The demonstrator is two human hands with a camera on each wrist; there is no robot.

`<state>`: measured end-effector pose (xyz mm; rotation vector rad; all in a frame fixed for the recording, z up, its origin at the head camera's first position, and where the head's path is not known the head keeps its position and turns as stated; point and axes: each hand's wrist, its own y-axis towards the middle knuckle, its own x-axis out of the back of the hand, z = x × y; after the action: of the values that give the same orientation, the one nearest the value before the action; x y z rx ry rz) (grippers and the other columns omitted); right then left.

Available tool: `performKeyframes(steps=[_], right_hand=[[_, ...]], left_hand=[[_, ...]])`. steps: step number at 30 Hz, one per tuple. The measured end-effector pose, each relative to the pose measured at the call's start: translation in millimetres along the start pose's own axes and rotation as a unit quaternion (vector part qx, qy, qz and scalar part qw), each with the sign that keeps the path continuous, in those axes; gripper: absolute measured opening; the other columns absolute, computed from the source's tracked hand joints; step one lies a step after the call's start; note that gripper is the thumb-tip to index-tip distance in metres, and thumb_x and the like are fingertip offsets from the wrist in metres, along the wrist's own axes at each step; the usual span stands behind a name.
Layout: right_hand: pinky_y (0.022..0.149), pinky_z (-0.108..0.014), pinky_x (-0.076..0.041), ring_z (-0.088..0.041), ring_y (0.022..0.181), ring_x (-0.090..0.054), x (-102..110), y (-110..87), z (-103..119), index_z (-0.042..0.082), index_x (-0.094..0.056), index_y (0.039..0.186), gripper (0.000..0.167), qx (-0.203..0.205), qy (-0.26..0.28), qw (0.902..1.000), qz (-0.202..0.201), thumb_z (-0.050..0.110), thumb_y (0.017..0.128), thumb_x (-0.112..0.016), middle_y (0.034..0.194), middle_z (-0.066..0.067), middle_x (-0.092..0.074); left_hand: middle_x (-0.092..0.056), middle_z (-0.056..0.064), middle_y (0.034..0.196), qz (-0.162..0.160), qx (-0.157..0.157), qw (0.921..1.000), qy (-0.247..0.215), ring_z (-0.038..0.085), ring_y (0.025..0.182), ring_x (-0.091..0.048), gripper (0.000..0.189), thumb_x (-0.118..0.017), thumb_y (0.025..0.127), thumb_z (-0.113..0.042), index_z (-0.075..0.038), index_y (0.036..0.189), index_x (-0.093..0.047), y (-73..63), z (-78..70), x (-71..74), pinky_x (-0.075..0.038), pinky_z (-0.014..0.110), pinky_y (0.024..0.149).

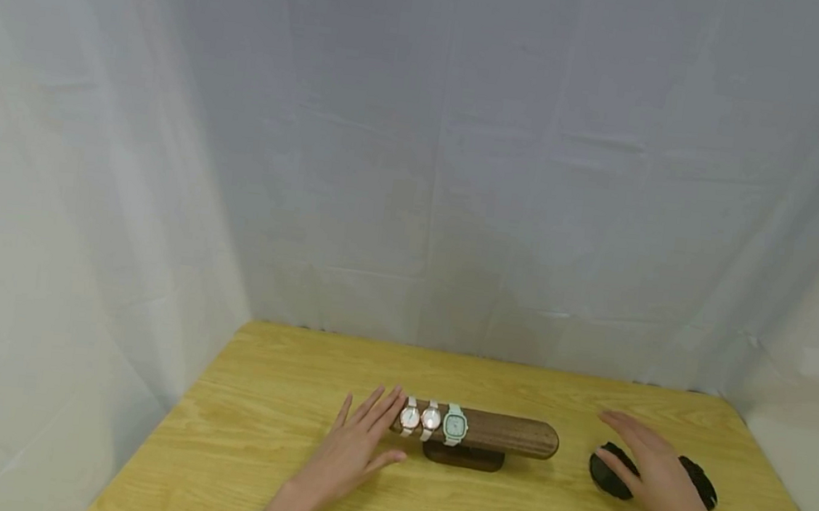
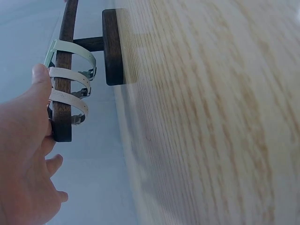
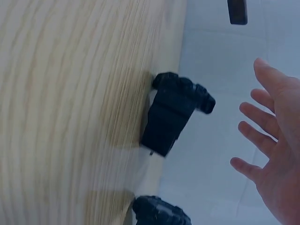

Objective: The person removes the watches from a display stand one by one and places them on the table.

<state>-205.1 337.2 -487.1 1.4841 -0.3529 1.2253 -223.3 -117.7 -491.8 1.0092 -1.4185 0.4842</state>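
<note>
The left hand [image 1: 352, 449], fingers outstretched at the end of the display bar [image 1: 514, 435], would do best to steady it lightly, since one-sided pressure could tip it; the right hand [image 1: 659, 477], open and empty, should avoid knocking the two black objects [image 1: 608, 471] near it. The dark-brown wooden bar stands mid-counter [image 1: 275, 391], carrying two round, white-strapped watches [image 1: 411, 418] and a squarish mint-green watch [image 1: 455, 425].
</note>
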Motion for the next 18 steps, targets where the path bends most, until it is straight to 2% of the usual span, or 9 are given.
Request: performKeyframes(steps=[6,13,18], right_hand=[[0.086,-0.061,-0.055,-0.042,0.115,-0.063,-10,6.4,12,0.004,-0.056,0.141,0.066,0.016,0.004,0.9999,0.005,0.017,0.082,-0.083,0.138,-0.021,-0.059],[0.088,-0.061,-0.054,-0.042,0.117,-0.061,-20,16.0,24,0.003,-0.057,0.141,0.07,0.048,-0.005,0.9988,-0.012,0.013,0.078,-0.086,0.138,-0.019,-0.059],[0.092,-0.062,-0.053,-0.041,0.119,-0.061,-25,21.1,32,0.003,-0.056,0.142,0.07,0.054,-0.016,0.9984,-0.01,0.019,0.081,-0.084,0.14,-0.018,-0.058]], left_hand=[[-0.016,0.002,0.168,-0.001,-0.002,1.0,-0.002,0.028,0.154,-0.019,0.08,-0.057,0.099,-0.05,-0.012,0.162,-0.024,-1.1,-0.4,1.6,-0.012,0.063,0.121],[-0.017,0.003,0.167,-0.005,-0.005,1.0,-0.004,0.029,0.154,-0.019,0.081,-0.06,0.098,-0.048,-0.01,0.161,-0.025,-2.0,-1.0,2.2,-0.013,0.064,0.121],[-0.019,0.004,0.167,-0.006,-0.007,1.0,-0.003,0.03,0.154,-0.02,0.081,-0.057,0.099,-0.05,-0.011,0.161,-0.025,-1.6,-0.8,2.7,-0.014,0.064,0.121]])
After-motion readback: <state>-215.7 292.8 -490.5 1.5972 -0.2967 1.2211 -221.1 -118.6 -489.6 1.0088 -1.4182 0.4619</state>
